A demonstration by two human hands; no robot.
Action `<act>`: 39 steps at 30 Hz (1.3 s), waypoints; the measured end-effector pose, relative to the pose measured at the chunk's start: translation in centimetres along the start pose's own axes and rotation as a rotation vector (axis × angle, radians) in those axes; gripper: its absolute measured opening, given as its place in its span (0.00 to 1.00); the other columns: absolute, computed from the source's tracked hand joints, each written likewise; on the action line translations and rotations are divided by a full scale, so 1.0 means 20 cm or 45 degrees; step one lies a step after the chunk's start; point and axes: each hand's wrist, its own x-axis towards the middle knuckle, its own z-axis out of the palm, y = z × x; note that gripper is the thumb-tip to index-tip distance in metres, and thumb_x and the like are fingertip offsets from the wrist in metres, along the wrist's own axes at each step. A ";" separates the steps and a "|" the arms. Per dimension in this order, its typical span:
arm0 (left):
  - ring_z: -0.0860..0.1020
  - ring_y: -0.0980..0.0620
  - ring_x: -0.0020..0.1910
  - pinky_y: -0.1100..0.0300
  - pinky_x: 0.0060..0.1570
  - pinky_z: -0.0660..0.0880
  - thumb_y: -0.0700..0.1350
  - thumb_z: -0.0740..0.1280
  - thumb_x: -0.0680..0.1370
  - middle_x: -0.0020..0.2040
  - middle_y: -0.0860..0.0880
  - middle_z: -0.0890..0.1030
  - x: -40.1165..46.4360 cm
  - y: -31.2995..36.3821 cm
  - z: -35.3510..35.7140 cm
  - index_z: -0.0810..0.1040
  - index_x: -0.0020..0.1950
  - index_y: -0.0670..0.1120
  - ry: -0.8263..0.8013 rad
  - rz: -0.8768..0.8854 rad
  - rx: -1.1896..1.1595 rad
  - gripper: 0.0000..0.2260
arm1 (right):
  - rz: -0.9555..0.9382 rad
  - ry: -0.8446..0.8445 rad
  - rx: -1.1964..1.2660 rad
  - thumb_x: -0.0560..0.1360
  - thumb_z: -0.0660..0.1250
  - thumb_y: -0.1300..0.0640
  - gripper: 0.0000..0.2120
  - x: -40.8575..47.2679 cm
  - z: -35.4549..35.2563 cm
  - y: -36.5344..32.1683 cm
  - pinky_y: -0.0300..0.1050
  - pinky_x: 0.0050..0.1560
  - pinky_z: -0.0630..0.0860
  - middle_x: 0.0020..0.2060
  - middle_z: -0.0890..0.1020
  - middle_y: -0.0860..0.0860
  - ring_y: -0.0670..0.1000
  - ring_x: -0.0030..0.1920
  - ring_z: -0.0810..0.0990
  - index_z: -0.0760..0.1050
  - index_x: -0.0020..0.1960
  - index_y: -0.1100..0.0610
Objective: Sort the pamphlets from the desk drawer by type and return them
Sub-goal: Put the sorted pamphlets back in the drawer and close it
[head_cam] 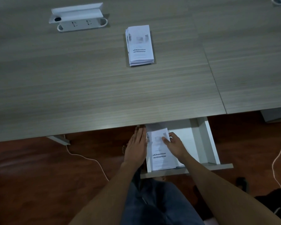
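Note:
A white drawer (pixel 208 143) stands pulled out below the desk's front edge. Inside it lies a stack of white pamphlets (pixel 159 156) with dark print. My right hand (pixel 175 146) rests on top of this stack, fingers bent on its upper part. My left hand (pixel 136 146) is flat with fingers together, pressed against the stack's left side at the drawer's left wall. A second stack of white pamphlets (pixel 139 45) lies on the wooden desk (pixel 88 88), far from both hands.
A white socket box (pixel 79 18) with a raised lid sits at the desk's back left. White cables (pixel 86 158) run over the red-brown floor on both sides. My legs in jeans are under the drawer. A seam divides the desk at the right.

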 end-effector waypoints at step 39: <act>0.72 0.43 0.76 0.48 0.71 0.72 0.46 0.52 0.83 0.77 0.40 0.72 0.00 0.02 -0.09 0.68 0.78 0.39 0.081 0.054 -0.040 0.24 | -0.412 0.216 -1.125 0.73 0.68 0.40 0.33 -0.07 0.09 -0.02 0.49 0.62 0.68 0.66 0.72 0.57 0.57 0.63 0.72 0.68 0.73 0.55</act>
